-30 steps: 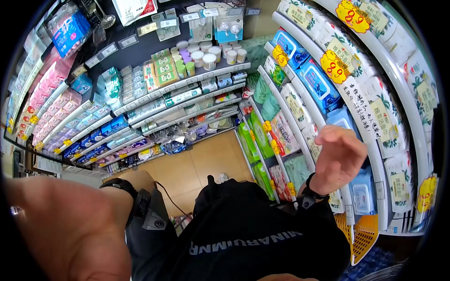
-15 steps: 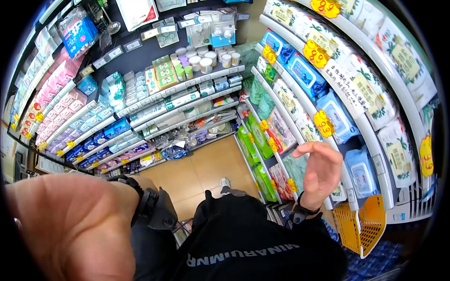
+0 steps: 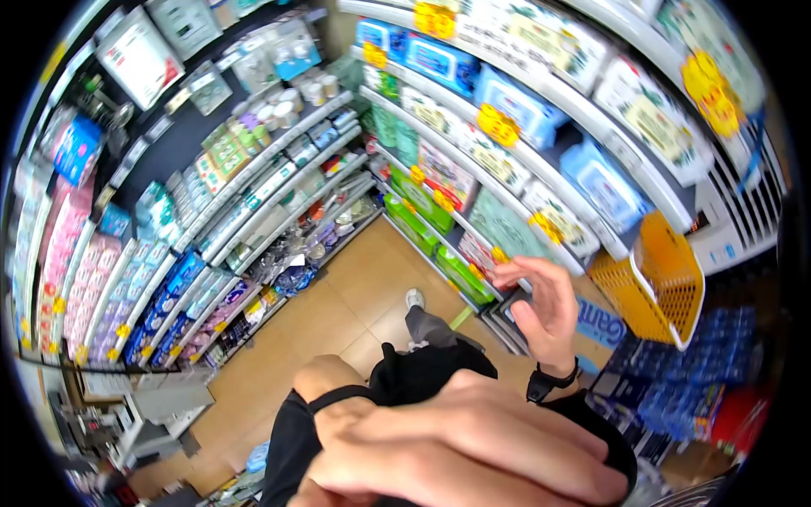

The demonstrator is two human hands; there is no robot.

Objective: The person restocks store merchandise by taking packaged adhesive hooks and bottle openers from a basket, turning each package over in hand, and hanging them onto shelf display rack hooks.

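My left hand is large and close to the camera, its back towards me and its fingers stretched to the right. A black strap circles its wrist. Nothing shows in it, though its underside is hidden. My right hand is raised on the right, with a black watch at the wrist. Its fingers are loosely bent and apart from the thumb, holding nothing. Beyond it stand shelves of packaged wipes and tissues, among them a light-blue wipes pack and a green pack. Neither hand visibly touches the goods.
A yellow basket hangs by the right shelf end. Blue packed goods are stacked below it. Shelves of pink packs and small jars curve along the left and back. Tan floor tiles lie between the shelves.
The view has turned to the right and shows more floor. My left hand has swung from the lower left to the lower middle, from palm to back. My right hand stays raised and empty.
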